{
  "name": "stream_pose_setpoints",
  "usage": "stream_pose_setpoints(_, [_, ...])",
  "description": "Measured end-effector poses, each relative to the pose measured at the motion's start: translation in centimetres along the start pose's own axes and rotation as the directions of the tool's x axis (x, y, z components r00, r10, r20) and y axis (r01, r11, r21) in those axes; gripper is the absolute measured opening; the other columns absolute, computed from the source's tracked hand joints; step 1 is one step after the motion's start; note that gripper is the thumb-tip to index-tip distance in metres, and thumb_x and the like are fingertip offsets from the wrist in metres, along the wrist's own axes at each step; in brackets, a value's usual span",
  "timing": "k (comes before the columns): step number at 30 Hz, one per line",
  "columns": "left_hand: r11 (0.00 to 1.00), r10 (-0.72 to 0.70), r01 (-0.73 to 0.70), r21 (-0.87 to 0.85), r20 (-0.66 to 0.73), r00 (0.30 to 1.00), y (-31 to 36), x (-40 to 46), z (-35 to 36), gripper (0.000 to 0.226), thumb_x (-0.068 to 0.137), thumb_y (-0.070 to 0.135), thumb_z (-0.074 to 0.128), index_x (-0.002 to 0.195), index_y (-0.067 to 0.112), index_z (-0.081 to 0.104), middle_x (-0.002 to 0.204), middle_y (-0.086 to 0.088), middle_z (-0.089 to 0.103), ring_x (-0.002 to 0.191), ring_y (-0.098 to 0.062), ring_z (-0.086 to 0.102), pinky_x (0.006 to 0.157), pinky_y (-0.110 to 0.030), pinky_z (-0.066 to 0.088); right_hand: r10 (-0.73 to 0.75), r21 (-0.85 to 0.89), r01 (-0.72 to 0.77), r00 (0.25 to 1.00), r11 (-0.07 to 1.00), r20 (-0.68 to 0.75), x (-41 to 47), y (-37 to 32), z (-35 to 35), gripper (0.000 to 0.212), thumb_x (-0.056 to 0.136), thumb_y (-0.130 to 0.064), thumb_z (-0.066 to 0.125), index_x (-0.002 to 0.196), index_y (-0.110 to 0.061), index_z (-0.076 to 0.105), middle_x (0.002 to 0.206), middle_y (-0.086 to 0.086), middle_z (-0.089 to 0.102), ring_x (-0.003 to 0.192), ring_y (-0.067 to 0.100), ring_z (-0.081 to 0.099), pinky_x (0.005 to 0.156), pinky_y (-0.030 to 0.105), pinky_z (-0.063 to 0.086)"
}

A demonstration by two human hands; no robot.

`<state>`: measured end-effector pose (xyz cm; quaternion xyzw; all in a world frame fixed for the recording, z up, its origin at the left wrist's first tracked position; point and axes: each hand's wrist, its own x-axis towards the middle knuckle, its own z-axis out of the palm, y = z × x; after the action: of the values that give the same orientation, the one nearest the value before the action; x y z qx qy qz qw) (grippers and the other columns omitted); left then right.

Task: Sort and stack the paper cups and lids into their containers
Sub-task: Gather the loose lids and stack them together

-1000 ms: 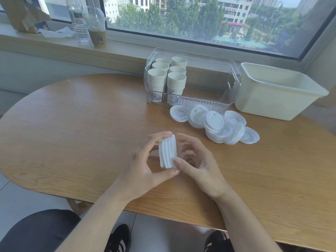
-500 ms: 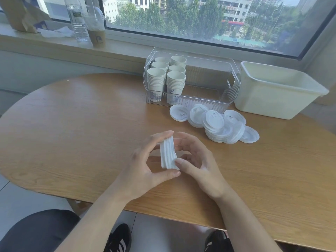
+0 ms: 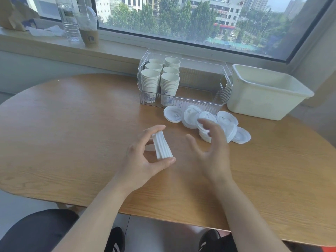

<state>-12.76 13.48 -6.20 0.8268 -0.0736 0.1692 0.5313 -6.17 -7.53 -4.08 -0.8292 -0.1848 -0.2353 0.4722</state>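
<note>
A: Where is the stack of lids [image 3: 162, 146]?

B: In the left hand [image 3: 145, 159]; the grip is clasped on it, thumb under the lower end and fingertips over the upper end; the stack sits on edge, tilted, above the counter [image 3: 72, 128].

A: And the right hand [image 3: 211, 148]?

B: Released; fingers spread and loosely bent, palm turned toward the stack, holding nothing; it hovers just right of the stack, apart from it, with its fingertips in front of the loose lids [image 3: 207, 122].

A: Those loose lids?

B: White, lying overlapped in a heap on the counter, just in front of the clear bin [image 3: 223, 88].

A: What's in the bin?

B: Stacked paper cups [image 3: 160, 77], six stacks in two rows at its left end; the right part shows only its floor.

A: Anything beside it?

B: A cream tub [image 3: 263, 100] just to its right; on the windowsill behind, a water bottle [image 3: 68, 19] and a lidded drink cup [image 3: 89, 26] stand together.
</note>
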Motion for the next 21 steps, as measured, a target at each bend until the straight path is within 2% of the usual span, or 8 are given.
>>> stream_pose_setpoints(2, [1.000, -0.011, 0.011, -0.009, -0.005, 1.000, -0.2, 0.2, 0.0, 0.084, 0.070, 0.061, 0.085, 0.145, 0.057, 0.047, 0.141, 0.027, 0.055, 0.129, -0.004, 0.058, 0.109, -0.038, 0.051, 0.013, -0.124, -0.016, 1.000, 0.992, -0.018, 2.4, 0.7, -0.6, 0.056, 0.090, -0.033, 0.080, 0.141, -0.030, 0.056, 0.140, -0.008, 0.058, 0.134, 0.011, 0.050, 0.111, 0.026, 0.038])
stream_pose_setpoints(5, [1.000, -0.013, 0.013, -0.025, -0.004, 1.000, -0.4, 0.3, -0.1, 0.086, 0.069, 0.063, 0.085, 0.145, 0.058, 0.047, 0.142, 0.025, 0.056, 0.128, -0.003, 0.058, 0.107, -0.029, 0.050, 0.085, -0.352, -0.031, 0.987, 0.935, 0.138, 5.6, 1.7, -1.0, 0.072, 0.091, -0.034, 0.079, 0.154, -0.021, 0.046, 0.155, 0.005, 0.049, 0.145, 0.023, 0.042, 0.121, 0.043, 0.034])
stream_pose_setpoints(7, [0.999, -0.014, 0.014, -0.035, 0.000, 1.000, -0.4, 0.3, -0.1, 0.087, 0.069, 0.063, 0.086, 0.146, 0.057, 0.046, 0.141, 0.023, 0.057, 0.128, -0.003, 0.058, 0.106, -0.027, 0.049, 0.131, -0.480, -0.002, 0.963, 0.877, 0.235, 7.1, 2.2, -1.0, 0.076, 0.092, -0.039, 0.076, 0.157, -0.021, 0.041, 0.159, 0.009, 0.045, 0.145, 0.030, 0.043, 0.119, 0.049, 0.035])
stream_pose_setpoints(10, [0.999, -0.019, 0.020, -0.046, 0.007, 1.000, -0.5, 0.4, -0.2, 0.088, 0.069, 0.062, 0.087, 0.147, 0.056, 0.046, 0.141, 0.021, 0.058, 0.128, -0.006, 0.059, 0.107, -0.032, 0.050, 0.178, -0.611, 0.048, 0.936, 0.790, 0.304, 8.1, 3.0, -1.0, 0.073, 0.093, -0.048, 0.070, 0.156, -0.024, 0.042, 0.151, 0.007, 0.054, 0.133, 0.032, 0.055, 0.110, 0.050, 0.042])
stream_pose_setpoints(13, [0.999, -0.011, 0.011, -0.031, 0.003, 1.000, -0.5, 0.3, -0.2, 0.087, 0.070, 0.061, 0.087, 0.146, 0.058, 0.046, 0.141, 0.020, 0.059, 0.128, -0.006, 0.059, 0.109, -0.033, 0.050, 0.158, -0.659, 0.055, 0.952, 0.750, 0.260, 8.1, 3.0, -1.2, 0.069, 0.091, -0.052, 0.071, 0.150, -0.023, 0.049, 0.138, 0.006, 0.064, 0.124, 0.031, 0.060, 0.104, 0.048, 0.043])
stream_pose_setpoints(16, [1.000, -0.007, 0.007, -0.025, -0.002, 1.000, -0.4, 0.3, -0.2, 0.086, 0.070, 0.061, 0.086, 0.146, 0.058, 0.046, 0.142, 0.020, 0.058, 0.128, -0.007, 0.060, 0.109, -0.034, 0.050, 0.046, -0.472, 0.028, 0.989, 0.881, 0.143, 6.8, 2.1, -1.8, 0.071, 0.084, -0.048, 0.081, 0.146, -0.027, 0.055, 0.132, 0.000, 0.065, 0.120, 0.023, 0.059, 0.101, 0.032, 0.038])
stream_pose_setpoints(18, [1.000, -0.005, 0.005, -0.016, 0.006, 1.000, -0.3, 0.3, -0.2, 0.086, 0.071, 0.059, 0.086, 0.147, 0.057, 0.046, 0.143, 0.022, 0.057, 0.129, -0.007, 0.059, 0.109, -0.035, 0.051, 0.077, -0.169, -0.056, 0.990, 0.984, 0.122, 4.9, 1.0, -1.9, 0.068, 0.084, -0.050, 0.082, 0.144, -0.038, 0.053, 0.130, -0.011, 0.062, 0.118, 0.010, 0.059, 0.098, 0.024, 0.042])
stream_pose_setpoints(21, [1.000, -0.003, 0.003, -0.001, 0.021, 1.000, 0.0, 0.1, -0.1, 0.087, 0.072, 0.057, 0.088, 0.148, 0.056, 0.046, 0.143, 0.025, 0.056, 0.131, -0.005, 0.058, 0.109, -0.036, 0.051, 0.196, 0.267, -0.256, 0.953, 0.929, 0.230, 1.1, -1.0, -0.9, 0.057, 0.088, -0.054, 0.074, 0.141, -0.052, 0.055, 0.125, -0.026, 0.064, 0.118, -0.002, 0.060, 0.094, 0.016, 0.050])
